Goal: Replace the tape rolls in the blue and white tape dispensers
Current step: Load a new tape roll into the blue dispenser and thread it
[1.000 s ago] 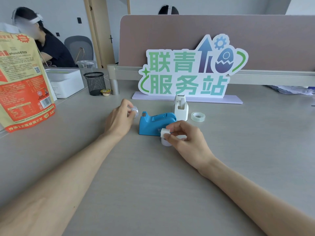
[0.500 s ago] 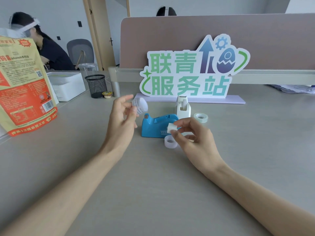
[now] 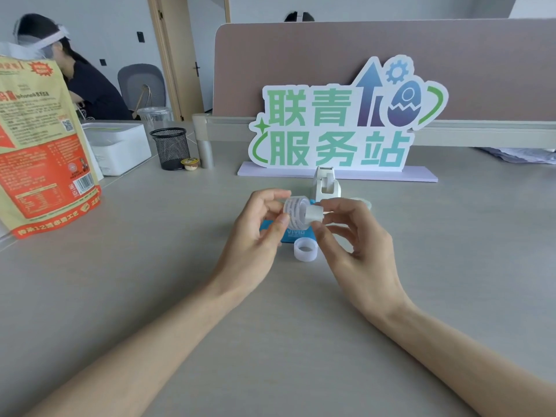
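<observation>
So both hands are up over the tabletop (image 3: 150,296) right in front of the blue tape dispenser (image 3: 296,234). The left hand (image 3: 255,233) has its thumb and fingers closed around a clear tape roll (image 3: 295,212), pinching it by the outer rim, and the right hand (image 3: 355,239) is pinching a small white hub (image 3: 314,214) between thumb and forefinger, lined up right at the roll's hole. Looks to me like the hub is about to go into the core. The roll should be super light and fairly stiff, but the clear face is slick and the tape edge is sticky, so holding it by the rim and keeping fingers off the loose end seems smart. The hub is tiny hard plastic, easy to fumble, so a fingertip pinch on its end is the way. Count-wise: two dispensers, the blue one mostly hidden behind the hands and the white tape dispenser (image 3: 326,186) standing just behind it. Rolls, I count three: the one in hand, another ring (image 3: 305,249) lying flat on the tabletop just in front of the blue dispenser, and one (image 3: 365,202) peeking out behind the right hand's fingers, mostly hidden. One hub that I can see.
</observation>
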`<state>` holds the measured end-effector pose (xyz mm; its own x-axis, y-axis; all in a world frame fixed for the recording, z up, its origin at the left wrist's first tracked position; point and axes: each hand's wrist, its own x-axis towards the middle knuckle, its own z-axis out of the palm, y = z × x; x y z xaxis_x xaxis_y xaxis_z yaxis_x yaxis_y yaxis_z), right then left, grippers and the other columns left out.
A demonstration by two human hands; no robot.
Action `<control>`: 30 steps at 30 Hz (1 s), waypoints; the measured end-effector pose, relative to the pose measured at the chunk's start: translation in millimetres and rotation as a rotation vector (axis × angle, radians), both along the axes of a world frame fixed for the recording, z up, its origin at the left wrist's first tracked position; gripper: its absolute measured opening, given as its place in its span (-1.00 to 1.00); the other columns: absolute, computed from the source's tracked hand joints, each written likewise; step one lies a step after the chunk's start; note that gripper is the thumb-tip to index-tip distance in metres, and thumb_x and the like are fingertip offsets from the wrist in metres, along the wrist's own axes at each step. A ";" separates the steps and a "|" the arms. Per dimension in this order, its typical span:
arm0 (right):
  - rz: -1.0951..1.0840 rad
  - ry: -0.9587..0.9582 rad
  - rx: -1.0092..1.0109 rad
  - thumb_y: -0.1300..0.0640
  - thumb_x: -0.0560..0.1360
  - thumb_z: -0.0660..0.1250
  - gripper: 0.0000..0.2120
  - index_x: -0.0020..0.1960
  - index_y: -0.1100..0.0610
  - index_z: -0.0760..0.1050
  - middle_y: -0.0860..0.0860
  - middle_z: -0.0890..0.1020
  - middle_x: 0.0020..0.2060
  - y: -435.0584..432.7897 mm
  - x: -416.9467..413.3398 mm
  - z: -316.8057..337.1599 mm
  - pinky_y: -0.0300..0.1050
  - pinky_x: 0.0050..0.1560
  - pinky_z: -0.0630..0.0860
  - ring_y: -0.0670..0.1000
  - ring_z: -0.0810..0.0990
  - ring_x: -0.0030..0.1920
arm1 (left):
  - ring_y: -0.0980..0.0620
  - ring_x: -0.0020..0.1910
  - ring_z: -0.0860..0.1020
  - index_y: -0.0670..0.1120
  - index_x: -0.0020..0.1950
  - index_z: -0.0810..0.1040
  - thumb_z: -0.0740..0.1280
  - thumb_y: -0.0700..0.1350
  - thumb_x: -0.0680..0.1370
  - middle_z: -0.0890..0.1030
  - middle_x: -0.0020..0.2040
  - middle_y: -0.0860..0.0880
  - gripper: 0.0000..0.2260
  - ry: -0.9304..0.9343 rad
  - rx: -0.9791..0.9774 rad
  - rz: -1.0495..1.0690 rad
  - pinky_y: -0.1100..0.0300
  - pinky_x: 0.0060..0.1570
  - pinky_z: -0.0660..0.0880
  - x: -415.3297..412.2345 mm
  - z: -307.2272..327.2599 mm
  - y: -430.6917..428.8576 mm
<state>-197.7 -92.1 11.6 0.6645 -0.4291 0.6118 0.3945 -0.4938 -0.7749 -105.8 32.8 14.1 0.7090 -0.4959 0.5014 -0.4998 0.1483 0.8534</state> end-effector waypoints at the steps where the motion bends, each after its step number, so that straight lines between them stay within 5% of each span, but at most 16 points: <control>1: -0.002 0.002 -0.004 0.25 0.51 0.39 -0.79 -0.01 -0.06 0.50 -0.20 0.62 -0.11 -0.5 0.4 -0.5 -0.33 0.02 0.54 -0.07 0.63 -0.03 | 0.11 -0.04 0.54 0.01 0.18 0.44 0.21 -0.26 0.60 0.61 -0.01 -0.07 -0.78 0.008 -0.009 -0.021 0.29 -0.12 0.47 -1.5 0.5 -0.3; 9: 0.000 -0.008 -0.060 0.30 0.49 0.40 -0.75 0.01 -0.04 0.58 0.00 0.65 -0.07 -2.9 1.4 -2.2 -0.25 0.04 0.57 0.00 0.62 -0.04 | 0.15 -0.04 0.59 -0.01 0.12 0.46 0.17 -0.36 0.60 0.60 -0.02 -0.04 -0.73 0.008 -0.062 -0.065 0.29 -0.12 0.54 -6.4 2.6 -1.8; 18: 0.017 0.070 0.056 0.23 0.45 0.47 -0.86 -0.04 0.05 0.59 -0.03 0.65 -0.11 -3.9 1.4 -1.2 -0.17 0.07 0.60 -0.04 0.64 -0.02 | 0.12 -0.03 0.60 0.03 0.08 0.49 0.18 -0.33 0.60 0.62 -0.02 0.02 -0.73 0.006 -0.048 -0.057 0.30 -0.12 0.52 -9.0 3.2 -2.3; 26: 0.072 0.170 0.160 0.15 0.39 0.53 -0.49 0.25 -0.11 0.41 -0.15 0.63 0.13 -6.9 3.1 1.6 -0.18 0.08 0.57 -0.09 0.64 0.08 | 0.10 -0.06 0.62 -0.08 0.08 0.52 0.15 -0.37 0.61 0.61 -0.04 0.02 -0.75 0.092 -0.059 -0.102 0.16 -0.06 0.60 -9.6 6.7 -0.8; 30: 0.074 0.193 0.167 0.16 0.38 0.53 -0.58 0.16 -0.10 0.49 -0.07 0.70 -0.04 -5.7 3.8 1.6 -0.25 0.04 0.56 -0.10 0.67 -0.01 | 0.09 -0.02 0.62 -0.04 0.05 0.55 0.20 -0.31 0.60 0.63 -0.04 0.06 -0.78 0.120 -0.020 -0.101 0.15 -0.09 0.60 -8.8 6.3 0.2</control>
<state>-193.9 -97.8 13.2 0.7951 -0.4597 0.3956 0.2618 -0.3282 -0.9076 -114.7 32.9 20.4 0.7114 -0.5587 0.4264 -0.3760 0.2100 0.9025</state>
